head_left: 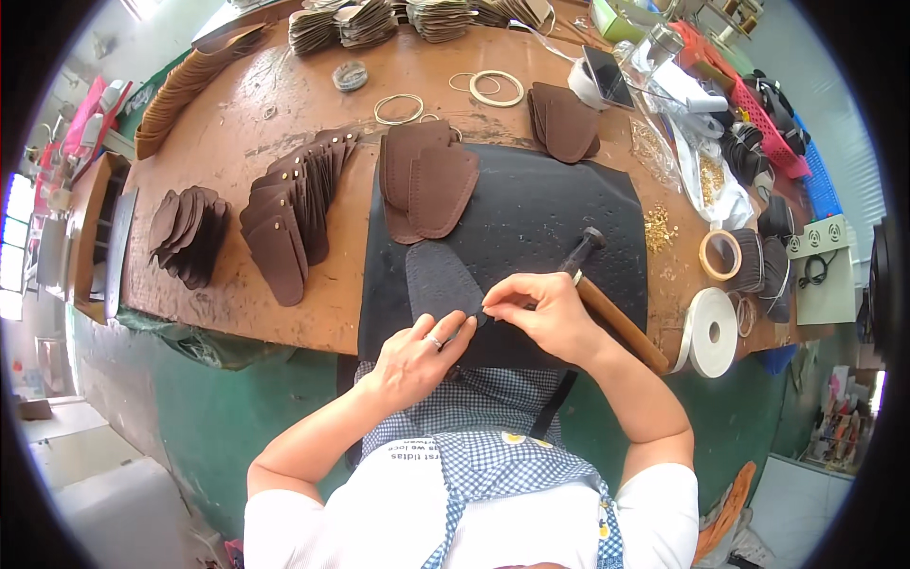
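A dark grey-black leather piece (440, 278), broad at the far end and narrowing toward me, lies on the black mat (578, 204). At its near end my left hand (419, 358) grips the narrow tip between thumb and fingers. Close by on the right, my right hand (538, 313) is closed in a pinch at that same tip. What sits between its fingertips is too small to make out. A hammer (621, 322) with a wooden handle rests on the mat just right of my right hand. Brown stitched leather pieces (428, 185) overlap the far end of the grey one.
Fanned brown leather pieces (296, 213) and a darker stack (190, 237) lie to the left. Small gold-coloured fittings (659, 228) are scattered right of the mat. White tape (711, 332) and tan tape (719, 255) sit at the right edge. A phone (607, 78) is farther back.
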The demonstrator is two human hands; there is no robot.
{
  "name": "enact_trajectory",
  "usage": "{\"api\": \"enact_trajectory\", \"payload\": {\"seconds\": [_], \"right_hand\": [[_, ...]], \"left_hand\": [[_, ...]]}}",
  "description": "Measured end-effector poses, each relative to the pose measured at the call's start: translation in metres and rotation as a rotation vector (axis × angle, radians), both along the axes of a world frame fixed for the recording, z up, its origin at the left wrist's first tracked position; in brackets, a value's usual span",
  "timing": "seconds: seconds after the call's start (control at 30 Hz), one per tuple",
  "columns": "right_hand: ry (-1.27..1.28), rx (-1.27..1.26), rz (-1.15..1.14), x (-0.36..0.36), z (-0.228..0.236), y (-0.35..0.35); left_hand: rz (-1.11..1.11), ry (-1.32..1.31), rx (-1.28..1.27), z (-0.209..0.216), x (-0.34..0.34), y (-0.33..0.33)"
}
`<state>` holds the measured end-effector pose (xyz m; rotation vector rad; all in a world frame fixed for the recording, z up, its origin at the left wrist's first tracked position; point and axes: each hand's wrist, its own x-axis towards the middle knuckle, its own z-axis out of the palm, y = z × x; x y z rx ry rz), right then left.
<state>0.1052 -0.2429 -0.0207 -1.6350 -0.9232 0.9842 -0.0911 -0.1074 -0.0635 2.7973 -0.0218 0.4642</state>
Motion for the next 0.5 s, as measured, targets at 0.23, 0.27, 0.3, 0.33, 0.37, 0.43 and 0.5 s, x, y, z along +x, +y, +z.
{"api": "enact_trajectory", "payload": {"seconds": [0.23, 0.27, 0.3, 0.33, 0.37, 0.43, 0.5], "right_hand": [[-0.365, 0.059, 0.099, -0.009, -0.014, 0.007], [-0.434, 0.101, 0.131, -0.008, -0.015, 0.008], [-0.501, 0.143, 0.162, -0.008, -0.016, 0.008], [-0.503, 0.141, 0.162, -0.007, -0.017, 0.008], [-0.501, 0.14, 0.165, -0.007, -0.018, 0.007], [-0.499, 0.141, 0.17, -0.007, -0.019, 0.008], [-0.522, 0.127, 0.166, -0.008, -0.019, 0.01]], "left_hand": [[-0.008, -0.067, 0.04, -0.005, -0.004, -0.002], [-0.006, -0.091, 0.032, -0.006, -0.003, -0.002], [-0.005, -0.093, 0.03, -0.006, -0.003, -0.003], [-0.006, -0.111, 0.037, -0.007, -0.003, -0.003], [-0.008, -0.129, 0.043, -0.007, -0.003, -0.003], [-0.006, -0.136, 0.039, -0.006, -0.001, -0.002], [-0.006, -0.142, 0.036, -0.007, 0.0, -0.002]]}}
